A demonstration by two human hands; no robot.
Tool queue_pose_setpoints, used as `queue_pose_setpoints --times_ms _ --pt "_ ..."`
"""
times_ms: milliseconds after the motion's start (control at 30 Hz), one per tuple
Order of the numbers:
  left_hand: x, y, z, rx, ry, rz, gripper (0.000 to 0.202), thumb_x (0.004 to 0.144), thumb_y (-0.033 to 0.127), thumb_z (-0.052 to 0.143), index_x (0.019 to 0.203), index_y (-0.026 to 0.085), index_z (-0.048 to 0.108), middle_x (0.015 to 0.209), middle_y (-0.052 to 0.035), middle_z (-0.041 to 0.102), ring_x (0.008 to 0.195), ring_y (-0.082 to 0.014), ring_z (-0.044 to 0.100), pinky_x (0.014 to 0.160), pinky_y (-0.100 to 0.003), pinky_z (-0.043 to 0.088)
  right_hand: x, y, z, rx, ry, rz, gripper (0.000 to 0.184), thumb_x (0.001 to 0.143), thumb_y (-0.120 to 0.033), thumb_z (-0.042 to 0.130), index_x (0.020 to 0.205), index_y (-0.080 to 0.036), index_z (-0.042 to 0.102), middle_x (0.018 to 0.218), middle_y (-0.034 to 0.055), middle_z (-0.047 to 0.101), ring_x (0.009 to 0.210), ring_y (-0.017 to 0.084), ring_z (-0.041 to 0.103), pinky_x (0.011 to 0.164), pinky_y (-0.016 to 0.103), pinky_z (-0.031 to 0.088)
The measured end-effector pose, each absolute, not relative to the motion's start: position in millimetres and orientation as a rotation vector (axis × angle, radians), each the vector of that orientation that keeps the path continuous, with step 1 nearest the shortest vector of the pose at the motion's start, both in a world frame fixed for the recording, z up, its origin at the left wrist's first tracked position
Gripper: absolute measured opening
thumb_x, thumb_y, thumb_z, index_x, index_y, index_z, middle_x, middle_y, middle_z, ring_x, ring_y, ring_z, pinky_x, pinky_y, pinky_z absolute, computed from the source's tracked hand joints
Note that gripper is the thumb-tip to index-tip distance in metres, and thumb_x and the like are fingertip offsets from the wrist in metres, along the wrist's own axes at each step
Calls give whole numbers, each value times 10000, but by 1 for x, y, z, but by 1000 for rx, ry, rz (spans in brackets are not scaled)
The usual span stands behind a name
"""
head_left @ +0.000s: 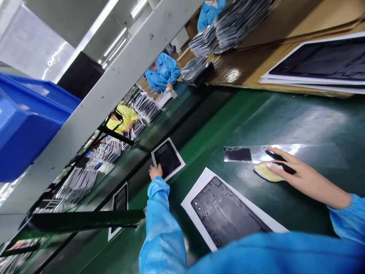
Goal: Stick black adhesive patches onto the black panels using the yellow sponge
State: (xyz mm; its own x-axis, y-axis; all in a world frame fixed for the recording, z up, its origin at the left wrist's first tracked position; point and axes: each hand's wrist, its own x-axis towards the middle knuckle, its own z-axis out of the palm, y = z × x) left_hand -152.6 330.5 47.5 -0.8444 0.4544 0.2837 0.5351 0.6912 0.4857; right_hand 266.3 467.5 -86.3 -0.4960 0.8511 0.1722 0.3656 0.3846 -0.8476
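Note:
My left hand (156, 172) reaches to the green conveyor and closes on the near corner of a white sheet (179, 156) with a black tablet panel (167, 156) lying on it. My right hand (296, 169) grips a pale yellow pad (268, 173) with a dark lower edge; some black shows by the fingers, its nature unclear. Its forefinger rests at a clear plastic strip (308, 152) with a black rectangle (237, 154) at its left end. Between my hands lies a black tablet back shell (225, 213) on white paper, inner side up, partly covered by my sleeve.
Panels on white sheets (322, 57) lie on the cardboard-covered ledge (242, 64), beside stacked bagged pieces (239, 23). Another panel (120, 199) sits on the conveyor behind a dark green bar (85, 221). A grey beam (114, 80) and blue bin (34, 121) hang at left. Co-workers (162, 70) sit beyond.

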Motion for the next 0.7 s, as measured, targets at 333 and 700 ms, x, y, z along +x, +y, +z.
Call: queue_pose_setpoints --times_ms 333,700 --pt "14 400 -30 -2332 -2168 -393 484 934 269 557 1411 216 493 1484 -117 528 1373 -236 495 1131 -398 441 250 461 -71 -963 -2266 855 528 913 -624 381 1018 -309 791 1470 90 542 1397 343 440 1169 589 322" --pt "46 413 -26 -2376 -2270 -351 579 909 459 611 1423 219 495 1479 -111 534 1413 -280 443 1186 -474 366 226 477 -60 -644 -2533 1160 522 829 -683 495 962 -287 809 1422 119 594 1446 379 352 1196 635 196"
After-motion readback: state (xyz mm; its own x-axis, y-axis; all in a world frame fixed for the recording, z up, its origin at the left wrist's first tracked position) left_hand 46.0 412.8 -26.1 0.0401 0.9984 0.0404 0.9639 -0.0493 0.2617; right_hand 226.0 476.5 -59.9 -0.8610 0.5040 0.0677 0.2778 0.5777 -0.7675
